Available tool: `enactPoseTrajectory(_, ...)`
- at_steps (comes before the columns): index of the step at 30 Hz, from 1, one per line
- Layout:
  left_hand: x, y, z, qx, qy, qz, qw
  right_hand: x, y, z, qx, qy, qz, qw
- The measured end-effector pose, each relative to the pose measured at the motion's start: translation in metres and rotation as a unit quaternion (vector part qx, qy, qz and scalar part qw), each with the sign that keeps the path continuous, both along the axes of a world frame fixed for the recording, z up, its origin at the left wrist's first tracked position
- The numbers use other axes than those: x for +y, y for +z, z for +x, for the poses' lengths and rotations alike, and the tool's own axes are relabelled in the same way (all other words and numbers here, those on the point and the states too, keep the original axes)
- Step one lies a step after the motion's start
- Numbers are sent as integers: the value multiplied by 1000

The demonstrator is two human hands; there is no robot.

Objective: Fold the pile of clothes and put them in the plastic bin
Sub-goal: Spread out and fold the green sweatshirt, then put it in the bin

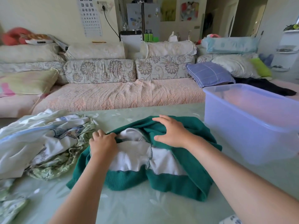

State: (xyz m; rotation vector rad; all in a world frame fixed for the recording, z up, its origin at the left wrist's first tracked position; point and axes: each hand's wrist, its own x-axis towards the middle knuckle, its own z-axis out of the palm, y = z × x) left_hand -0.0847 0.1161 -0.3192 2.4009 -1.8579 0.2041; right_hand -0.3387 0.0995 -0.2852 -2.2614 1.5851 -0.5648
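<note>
- Head view: the green sweater [186, 160] is spread on the pale green cover [145, 207], with its white lining shown at the middle.
- A green edge at the sweater's far left is pinched by the left hand [102, 143], fingers curled round it.
- The sweater's far fold is pressed by the right hand [171, 131], fingers spread flat, nothing gripped.
- The pile of clothes [43, 143] is heaped just beside the sweater's left edge.
- The plastic bin [252, 125] is seen right of the sweater, a strip of cover between them.
- Bare cover is seen before the sweater's near hem.
</note>
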Motion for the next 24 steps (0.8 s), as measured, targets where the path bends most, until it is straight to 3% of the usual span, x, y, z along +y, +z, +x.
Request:
enactPoseTrajectory(2, 3, 6, -14, 22, -59, -43, 997, 3, 1, -13, 90, -40, 58, 993)
enactPoseTrajectory(5, 5, 15, -46, 101, -214, -133, 963, 7, -7, -32, 134, -137, 148, 970)
enactPoseTrajectory(8, 8, 10, -76, 141, -315, -90, 934, 9, -15, -35, 150, -141, 87, 975)
enactPoseTrajectory(10, 8, -1, -89, 139, -354, -33, 924, 11, -13, -29, 84, -105, 7, 991)
enactPoseTrajectory(11, 7, -5, -93, 149, -369, -24, 917, 12, -11, -25, 5, -75, -5, 997)
enactPoseTrajectory(13, 5, -2, -94, 224, -378, -56, 896, 18, -3, -18, -165, 4, 37, 986)
enactPoseTrajectory(15, 2, 9, -87, 277, -363, -108, 883, 25, 3, -19, -252, 58, 108, 960)
enactPoseTrajectory(18, 5, 24, -67, 228, -335, -97, 909, 22, 2, -36, -318, 14, 121, 940)
enactPoseTrajectory(19, 6, 26, -57, 191, -314, -77, 927, 17, 1, -45, -300, -32, 66, 951)
enactPoseTrajectory(21, 4, 29, -36, 108, -231, -22, 967, 7, -2, -66, -171, -131, -51, 975)
enactPoseTrajectory(22, 4, 31, -26, 69, -184, 21, 980, 4, -5, -74, -103, -160, -68, 979)
enactPoseTrajectory(24, 8, 38, -16, 6, -136, 132, 982, -2, -17, -88, -11, -186, 14, 982)
